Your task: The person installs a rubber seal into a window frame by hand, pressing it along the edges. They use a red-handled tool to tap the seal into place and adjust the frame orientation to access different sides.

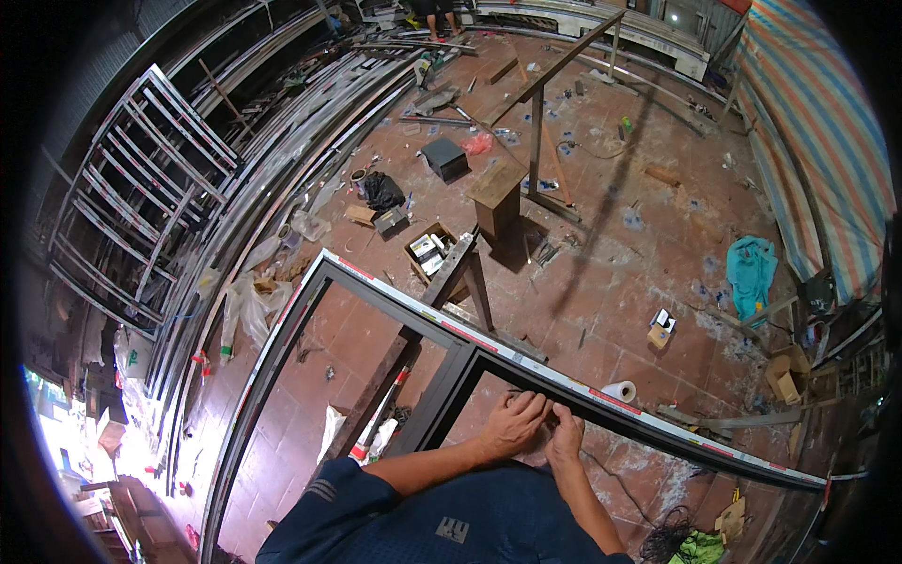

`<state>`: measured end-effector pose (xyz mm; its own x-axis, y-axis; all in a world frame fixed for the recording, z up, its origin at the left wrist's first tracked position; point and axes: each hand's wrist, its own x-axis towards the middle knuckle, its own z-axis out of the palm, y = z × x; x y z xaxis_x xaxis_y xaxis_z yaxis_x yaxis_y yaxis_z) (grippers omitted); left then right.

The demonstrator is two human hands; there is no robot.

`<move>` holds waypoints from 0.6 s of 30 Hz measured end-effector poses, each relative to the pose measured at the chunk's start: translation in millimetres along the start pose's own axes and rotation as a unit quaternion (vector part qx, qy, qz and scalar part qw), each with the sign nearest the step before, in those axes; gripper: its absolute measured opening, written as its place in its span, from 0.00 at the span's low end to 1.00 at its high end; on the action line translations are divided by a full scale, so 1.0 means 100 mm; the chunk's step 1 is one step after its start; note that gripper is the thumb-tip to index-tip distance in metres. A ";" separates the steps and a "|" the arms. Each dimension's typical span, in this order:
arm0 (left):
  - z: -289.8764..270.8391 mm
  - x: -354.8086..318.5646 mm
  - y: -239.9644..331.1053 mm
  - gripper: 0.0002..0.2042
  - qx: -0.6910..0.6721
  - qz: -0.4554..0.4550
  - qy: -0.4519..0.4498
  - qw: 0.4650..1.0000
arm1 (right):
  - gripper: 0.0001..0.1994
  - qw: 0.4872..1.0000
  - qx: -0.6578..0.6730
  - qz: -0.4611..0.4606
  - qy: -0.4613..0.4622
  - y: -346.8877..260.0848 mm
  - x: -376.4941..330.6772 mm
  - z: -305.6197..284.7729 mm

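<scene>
Dark metal frame (395,310), pale-taped edge

Just one view here, a head-worn fisheye looking steeply down from above. Left hand (512,423) and right hand (566,437) sit close, low in the centre; beyond them the tiled floor (601,235) stretches far off, with edges bending near the rim.
</scene>
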<state>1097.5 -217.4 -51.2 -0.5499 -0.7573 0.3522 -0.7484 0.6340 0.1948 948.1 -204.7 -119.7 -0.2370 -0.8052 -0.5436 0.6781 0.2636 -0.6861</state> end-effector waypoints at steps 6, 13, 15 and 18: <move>0.04 0.02 0.02 0.27 0.009 -0.006 0.004 1.000 | 0.07 0.999 -0.029 0.037 -0.017 0.00 0.05 -0.04; 0.19 -0.03 0.15 0.28 -0.043 0.007 -0.007 0.999 | 0.06 0.999 0.024 0.028 -0.029 -0.08 0.05 -0.16; 0.21 -0.04 0.16 0.28 -0.045 0.011 -0.009 0.999 | 0.07 0.999 -0.002 0.034 -0.015 -0.09 0.10 -0.16; 0.18 -0.01 0.18 0.28 -0.057 0.007 -0.012 0.998 | 0.07 0.999 -0.028 0.040 -0.016 -0.12 0.03 -0.16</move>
<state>1077.4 -208.1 -64.2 -0.5692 -0.7510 0.3347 -0.6943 0.6571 0.2935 927.8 -201.8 -121.0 -0.1609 -0.7965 -0.5829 0.6543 0.3561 -0.6672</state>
